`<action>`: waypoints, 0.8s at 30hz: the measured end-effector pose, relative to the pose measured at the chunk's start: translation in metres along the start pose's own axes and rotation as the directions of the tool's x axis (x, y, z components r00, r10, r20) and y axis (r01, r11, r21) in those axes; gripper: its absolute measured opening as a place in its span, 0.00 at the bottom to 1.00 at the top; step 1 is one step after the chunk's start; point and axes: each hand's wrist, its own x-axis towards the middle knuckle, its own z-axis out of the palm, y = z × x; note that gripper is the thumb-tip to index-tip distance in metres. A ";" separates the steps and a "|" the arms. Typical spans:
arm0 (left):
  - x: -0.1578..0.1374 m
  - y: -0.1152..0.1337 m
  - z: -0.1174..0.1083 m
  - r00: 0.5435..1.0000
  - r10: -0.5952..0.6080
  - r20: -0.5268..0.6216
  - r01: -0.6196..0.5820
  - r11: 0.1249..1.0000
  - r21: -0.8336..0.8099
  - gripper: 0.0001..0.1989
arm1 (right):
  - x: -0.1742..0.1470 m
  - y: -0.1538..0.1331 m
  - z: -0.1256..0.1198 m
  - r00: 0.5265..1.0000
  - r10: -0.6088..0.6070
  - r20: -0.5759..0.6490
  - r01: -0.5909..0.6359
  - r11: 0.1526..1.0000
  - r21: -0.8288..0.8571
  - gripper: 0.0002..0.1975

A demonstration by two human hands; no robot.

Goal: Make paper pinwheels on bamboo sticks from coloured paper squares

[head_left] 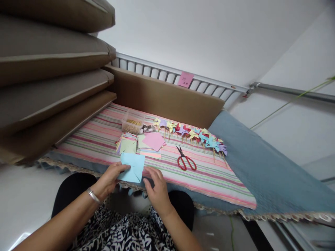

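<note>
My left hand (114,177) pinches the left edge of a light blue paper square (132,164), its thumb lying on top. Slits run in from the corners of the square. At its right side is my right hand (157,188), fingers apart; whether a fingertip touches the edge I cannot tell. Just beyond the square lie a pile of cut paper squares (128,144) and a pink paper square (154,141) on other coloured sheets. Red-handled scissors (186,161) rest to the right, points away from me. Behind them runs a row of paper pinwheels (193,134) on sticks.
A clear plastic box (133,122) of thin sticks stands behind the paper piles. The striped cloth (209,184) covers the bed's front part, over a blue cover (259,164). Large brown cushions (57,66) are stacked at the left. A brown board (167,97) leans against the metal rails.
</note>
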 end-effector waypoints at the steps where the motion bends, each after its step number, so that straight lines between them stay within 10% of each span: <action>1: 0.001 0.000 0.000 1.000 -0.002 0.001 0.002 1.000 0.006 0.11 | -0.002 -0.002 -0.003 0.998 -0.061 0.018 0.062 0.996 -0.067 0.19; 9: -0.003 0.000 0.008 0.999 0.010 0.050 -0.012 0.999 0.045 0.13 | 0.005 -0.012 -0.002 0.987 -0.153 0.040 0.158 0.971 -0.180 0.10; 24: -0.006 -0.007 0.013 0.990 0.060 0.127 -0.077 0.988 0.137 0.11 | 0.028 -0.022 0.008 0.982 0.180 0.061 -0.167 0.969 -0.181 0.03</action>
